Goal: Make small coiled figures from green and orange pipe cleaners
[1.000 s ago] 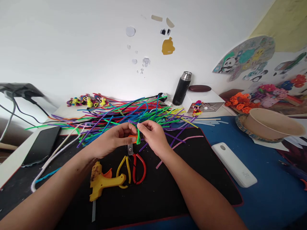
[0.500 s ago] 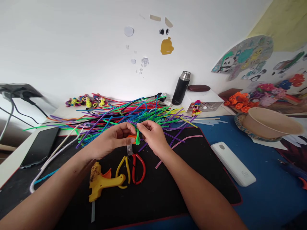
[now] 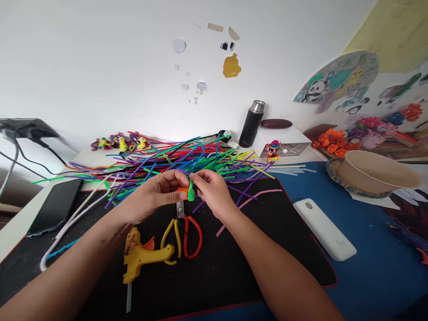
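Between thumb and fingers, my left hand (image 3: pixel 155 194) holds a small orange piece (image 3: pixel 182 190) that looks like bent pipe cleaner. A fuzzy green pipe cleaner (image 3: pixel 191 194) is looped at its right end. My right hand (image 3: pixel 214 191) pinches the top of the green one; its fingertips partly hide it. Just below the hands lie wire cutters (image 3: pixel 194 256) with one yellow and one red handle. A yellow hot glue gun (image 3: pixel 142 256), a glue stick poking from its end, rests to the left of them on the black mat (image 3: pixel 214 276).
Behind my hands spreads a heap of coloured pipe cleaners (image 3: pixel 174 154). A black flask (image 3: pixel 251 127), a white box (image 3: pixel 294 145) and a small pipe-cleaner figure (image 3: pixel 273 151) stand behind. To the right are a white power bank (image 3: pixel 324 229) and a beige bowl (image 3: pixel 377 171); a phone (image 3: pixel 55 207) lies left.
The green pipe cleaner's lower end has turned slightly at the orange piece. Both hands keep their hold in nearly the same place. The view has shifted a little.
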The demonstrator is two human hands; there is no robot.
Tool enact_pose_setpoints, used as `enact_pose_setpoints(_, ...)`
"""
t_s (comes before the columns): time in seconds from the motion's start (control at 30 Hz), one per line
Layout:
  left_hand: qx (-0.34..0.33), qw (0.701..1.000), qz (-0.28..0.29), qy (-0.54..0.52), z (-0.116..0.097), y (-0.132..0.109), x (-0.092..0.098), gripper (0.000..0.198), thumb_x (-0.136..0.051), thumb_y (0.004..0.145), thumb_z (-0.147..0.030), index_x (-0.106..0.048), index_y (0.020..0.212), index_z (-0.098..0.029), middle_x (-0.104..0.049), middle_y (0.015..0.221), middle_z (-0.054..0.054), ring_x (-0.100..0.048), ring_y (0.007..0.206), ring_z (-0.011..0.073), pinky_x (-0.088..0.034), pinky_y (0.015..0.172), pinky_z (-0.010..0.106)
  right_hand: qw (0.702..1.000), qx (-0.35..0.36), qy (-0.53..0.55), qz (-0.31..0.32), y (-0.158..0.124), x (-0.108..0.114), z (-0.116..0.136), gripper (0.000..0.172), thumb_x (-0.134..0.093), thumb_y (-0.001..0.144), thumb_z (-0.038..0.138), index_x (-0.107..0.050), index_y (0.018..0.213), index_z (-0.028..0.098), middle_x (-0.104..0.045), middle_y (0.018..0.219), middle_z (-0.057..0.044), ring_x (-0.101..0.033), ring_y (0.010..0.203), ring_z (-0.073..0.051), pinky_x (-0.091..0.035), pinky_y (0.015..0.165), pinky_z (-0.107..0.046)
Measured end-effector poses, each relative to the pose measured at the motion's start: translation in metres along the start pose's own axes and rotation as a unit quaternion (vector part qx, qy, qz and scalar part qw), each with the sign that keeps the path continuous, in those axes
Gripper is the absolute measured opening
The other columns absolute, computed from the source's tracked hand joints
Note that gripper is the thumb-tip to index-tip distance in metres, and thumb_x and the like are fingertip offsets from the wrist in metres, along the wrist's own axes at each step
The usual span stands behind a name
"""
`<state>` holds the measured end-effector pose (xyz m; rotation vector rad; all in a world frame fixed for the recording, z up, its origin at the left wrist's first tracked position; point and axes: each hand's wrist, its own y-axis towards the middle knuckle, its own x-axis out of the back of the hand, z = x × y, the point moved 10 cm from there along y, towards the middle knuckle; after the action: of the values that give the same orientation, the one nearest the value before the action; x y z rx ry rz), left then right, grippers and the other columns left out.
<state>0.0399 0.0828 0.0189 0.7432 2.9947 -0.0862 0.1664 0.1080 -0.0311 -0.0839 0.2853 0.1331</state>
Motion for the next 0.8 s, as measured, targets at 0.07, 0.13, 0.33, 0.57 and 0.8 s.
enact_pose_setpoints(0.07, -0.005, 1.000, -0.003, -0.002, -0.001, 0.000, 0.000, 0.028, -0.096, 0.083, -0.031, -0.075, 0.098, -0.019, -0.067, 0.089, 0.003, -0.061, 0.082, 0.0174, -0.050, 0.074, 0.027, 1.000, -0.008, 0.010, 0.000, 0.000, -0.001, -0.002, 0.042, -0.090, 0.075, 0.055, -0.065, 0.073, 0.022, -0.044, 0.056, 0.009, -0.036, 0.047, -0.009, -0.026, 0.044, -0.025)
enact_pose_setpoints(0.13, -0.014, 1.000, -0.007, -0.004, -0.002, 0.000, 0.002, 0.028, -0.096, 0.083, -0.031, -0.076, 0.099, -0.019, -0.069, 0.091, 0.003, -0.062, 0.083, 0.0176, -0.051, 0.075, 0.027, 1.000, -0.013, 0.018, -0.002, 0.001, -0.001, -0.004, 0.043, -0.091, 0.074, 0.055, -0.065, 0.073, 0.021, -0.045, 0.055, 0.010, -0.035, 0.046, -0.008, -0.025, 0.044, -0.025)
enact_pose_setpoints(0.33, -0.028, 0.999, -0.027, 0.010, -0.003, -0.001, 0.008, 0.026, -0.094, 0.086, -0.031, -0.078, 0.101, -0.018, -0.071, 0.096, 0.005, -0.063, 0.086, 0.0177, -0.052, 0.077, 0.027, 1.000, -0.014, 0.023, -0.008, 0.002, 0.001, -0.006, 0.039, -0.088, 0.074, 0.053, -0.065, 0.073, 0.021, -0.047, 0.054, 0.010, -0.033, 0.044, -0.008, -0.023, 0.043, -0.026)
enact_pose_setpoints(0.57, -0.044, 0.998, -0.044, 0.015, -0.009, -0.002, 0.009, 0.027, -0.094, 0.086, -0.032, -0.079, 0.104, -0.020, -0.074, 0.102, 0.006, -0.069, 0.092, 0.0206, -0.056, 0.081, 0.030, 0.999, -0.029, 0.026, -0.002, 0.002, -0.001, -0.011, 0.042, -0.088, 0.073, 0.056, -0.062, 0.072, 0.022, -0.045, 0.050, 0.010, -0.033, 0.041, -0.008, -0.019, 0.042, -0.025)
enact_pose_setpoints(0.8, -0.050, 0.997, -0.053, 0.023, -0.010, -0.002, 0.011, 0.031, -0.093, 0.087, -0.033, -0.081, 0.112, -0.019, -0.077, 0.106, 0.009, -0.071, 0.094, 0.0217, -0.058, 0.084, 0.031, 0.999, -0.037, 0.035, 0.000, 0.003, -0.003, -0.013, 0.043, -0.088, 0.071, 0.055, -0.060, 0.071, 0.023, -0.044, 0.050, 0.010, -0.032, 0.041, -0.007, -0.018, 0.042, -0.026)
